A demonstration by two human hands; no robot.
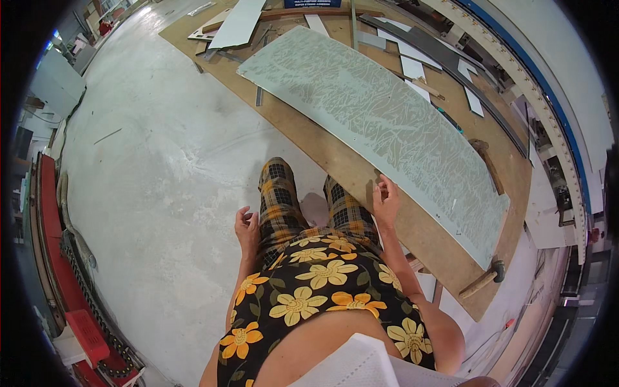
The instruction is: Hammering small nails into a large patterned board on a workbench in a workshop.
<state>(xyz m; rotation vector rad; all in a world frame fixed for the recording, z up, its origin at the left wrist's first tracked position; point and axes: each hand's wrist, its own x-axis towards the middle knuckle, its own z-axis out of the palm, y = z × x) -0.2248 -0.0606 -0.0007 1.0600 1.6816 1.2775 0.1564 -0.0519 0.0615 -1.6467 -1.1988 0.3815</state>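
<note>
A long pale green panel (361, 103) with a streaky, web-like coating lies across a brown worktable (303, 138). My right hand (385, 201) is beside the panel's near edge, over the table's border, with its fingers loosely bent and apart. Whether a fingertip touches the panel's edge I cannot tell. My left hand (246, 227) hangs over the floor by my left thigh, its fingers slightly curled and nothing visible in them. A hammer (477, 284) with a wooden handle rests at the table's near right corner. Another wooden-handled hammer (490, 169) lies along the panel's far right edge.
Dark metal strips (464, 77) and several white offcuts (412, 67) are spread over the table's far side, near a teal-handled tool (450, 119). White sheets (238, 22) overhang at the back left. A large machine (548, 90) borders the right; red equipment (48, 213) lines the left.
</note>
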